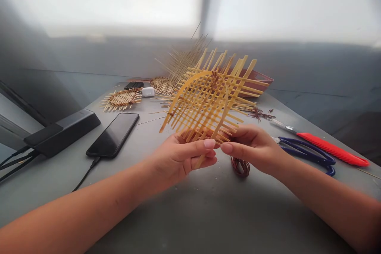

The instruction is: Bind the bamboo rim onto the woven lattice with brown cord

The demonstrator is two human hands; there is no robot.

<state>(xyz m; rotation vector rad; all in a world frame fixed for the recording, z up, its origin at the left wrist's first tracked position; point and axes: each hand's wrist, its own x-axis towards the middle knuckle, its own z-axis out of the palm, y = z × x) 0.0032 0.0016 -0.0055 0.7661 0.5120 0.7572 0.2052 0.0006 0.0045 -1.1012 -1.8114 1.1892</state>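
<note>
A piece of open bamboo weaving [205, 103] is held up in front of me, its strip ends sticking out on several sides. A bent bamboo strip arches over its near face, tied with dark brown cord at the top and at the left. My left hand [190, 152] is closed on the lower edge, thumb in front over the strip. My right hand [253, 147] is closed at the lower right edge, thumb and fingers pinching there; its fingertips are partly hidden behind the weave. A coil of dark brown cord [240, 168] shows just below my right hand.
On the left are a phone [113, 135] on a cable and a black box with cables [62, 131]. Blue-handled cutters [306, 151] and a red utility knife [333, 149] lie right. Behind are a woven piece [123, 98], a white case [148, 92], more weaving and a reddish container [258, 79].
</note>
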